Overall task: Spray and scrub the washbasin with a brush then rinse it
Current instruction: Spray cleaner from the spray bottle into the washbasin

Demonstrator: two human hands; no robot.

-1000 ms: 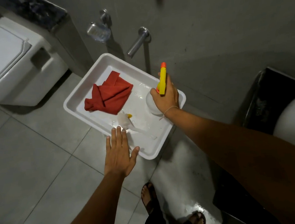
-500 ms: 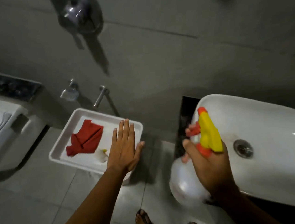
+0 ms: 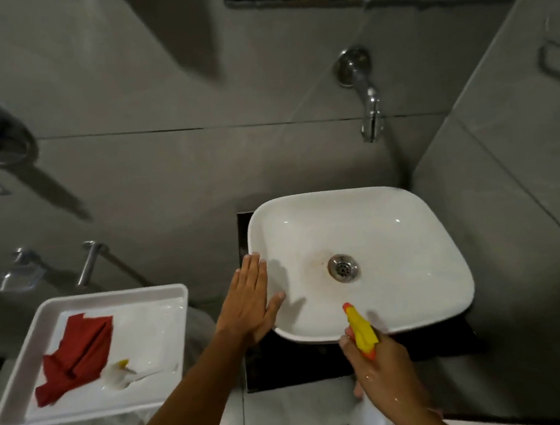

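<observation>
The white washbasin (image 3: 392, 236) sits on a dark counter, with a metal drain (image 3: 343, 267) at its middle and a faint brown stain beside the drain. My right hand (image 3: 383, 369) grips a spray bottle (image 3: 360, 330) with a yellow and orange head, its nozzle pointing over the basin's near rim. My left hand (image 3: 249, 303) is flat and open, fingers together, resting at the basin's left rim. A white brush (image 3: 123, 377) with a yellow tip lies in a white tray (image 3: 20, 353) at the lower left.
A red cloth (image 3: 78, 358) lies in the tray beside the brush. A chrome wall tap (image 3: 369, 103) hangs above the basin. Grey tiled walls enclose the corner at the right. A chrome bar (image 3: 88, 266) and soap holder (image 3: 23, 272) sit on the wall at left.
The view has swung right from the tray to the basin. My right hand carried the spray bottle from the tray to the basin's near rim. My left hand moved from the tray to the basin's left rim.
</observation>
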